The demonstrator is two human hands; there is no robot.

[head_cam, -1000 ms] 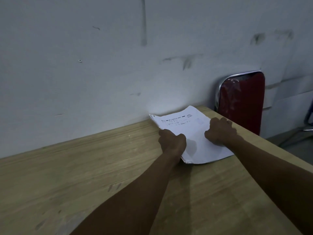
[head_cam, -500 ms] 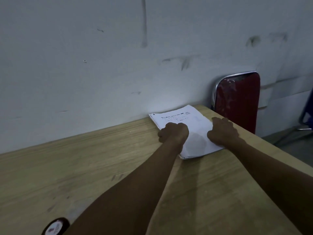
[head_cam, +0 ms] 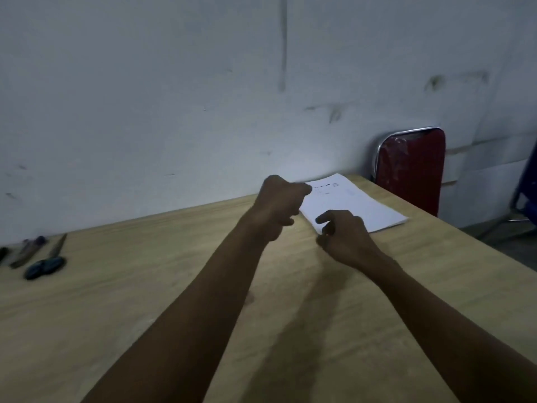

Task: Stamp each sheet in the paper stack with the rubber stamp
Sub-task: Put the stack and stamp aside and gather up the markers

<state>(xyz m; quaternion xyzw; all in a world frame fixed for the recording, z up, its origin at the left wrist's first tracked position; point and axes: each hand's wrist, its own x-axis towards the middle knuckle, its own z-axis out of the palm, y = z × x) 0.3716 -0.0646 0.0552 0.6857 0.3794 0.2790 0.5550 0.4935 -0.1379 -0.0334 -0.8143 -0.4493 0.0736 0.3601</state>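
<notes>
Both hands, left hand (head_cam: 277,203) and right hand (head_cam: 345,235), lifted off paper stack (head_cam: 357,205)

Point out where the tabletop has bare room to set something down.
Bare wood runs between the scissors at the left edge and the forearms, and along the table right of the right hand. Crowded: the paper stack, both hands there.

1. Only print I can spot is on the top sheet of my paper stack (head_cam: 360,205): a dark header line along the far edge, with a few small marks under it.
2. Way too blurry and tiny to read, so no words or numbers from me.
3. No readable labels or brands elsewhere either.
</notes>
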